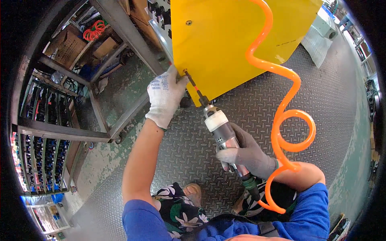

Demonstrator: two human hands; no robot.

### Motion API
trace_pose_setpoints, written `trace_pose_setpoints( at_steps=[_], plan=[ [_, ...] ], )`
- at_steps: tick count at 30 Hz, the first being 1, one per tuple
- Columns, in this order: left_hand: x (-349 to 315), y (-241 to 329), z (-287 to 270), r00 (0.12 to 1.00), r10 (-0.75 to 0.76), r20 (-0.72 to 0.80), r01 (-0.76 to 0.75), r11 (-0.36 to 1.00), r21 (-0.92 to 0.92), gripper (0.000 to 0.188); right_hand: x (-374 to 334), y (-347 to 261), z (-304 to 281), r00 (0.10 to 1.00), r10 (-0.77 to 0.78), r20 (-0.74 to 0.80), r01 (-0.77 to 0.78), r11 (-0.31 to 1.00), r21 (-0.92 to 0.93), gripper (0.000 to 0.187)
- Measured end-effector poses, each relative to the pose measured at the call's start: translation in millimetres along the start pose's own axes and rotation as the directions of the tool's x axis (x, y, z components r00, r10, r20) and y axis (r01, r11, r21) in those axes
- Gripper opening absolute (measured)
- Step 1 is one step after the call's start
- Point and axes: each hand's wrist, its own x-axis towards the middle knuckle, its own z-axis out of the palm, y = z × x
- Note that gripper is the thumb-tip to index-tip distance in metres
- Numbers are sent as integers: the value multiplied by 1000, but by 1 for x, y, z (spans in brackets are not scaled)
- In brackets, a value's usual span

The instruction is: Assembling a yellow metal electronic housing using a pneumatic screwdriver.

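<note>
My right hand, in a grey glove, wraps round a pneumatic screwdriver with a metal body and a white band. Its long bit slants up to a screw near the left edge of a yellow panel. My left hand, in a white knitted glove, is closed at that panel edge, its thumb close beside the bit's tip. The far fingers are partly hidden. Another screw sits higher on the panel. An orange coiled air hose hangs over the panel and runs down to the tool's rear end.
A grey metal frame stands to the left, with cardboard boxes and an orange coil behind it. Racks of small dark and blue parts are at far left. Patterned metal flooring lies underfoot; white wrapping is at upper right.
</note>
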Motion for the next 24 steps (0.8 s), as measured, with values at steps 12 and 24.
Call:
trace_pose_setpoints(
  at_steps=[12,24],
  plan=[
    [-4,26,-59,977,-41,-208,-43,923,-382,51,-52,-46,-17,993,-76,-90,49,960,-276,82],
    [43,83,-91,973,80,-216,-86,996,-21,35,-47,-87,1,979,-134,-152,71,929,-364,82]
  ],
)
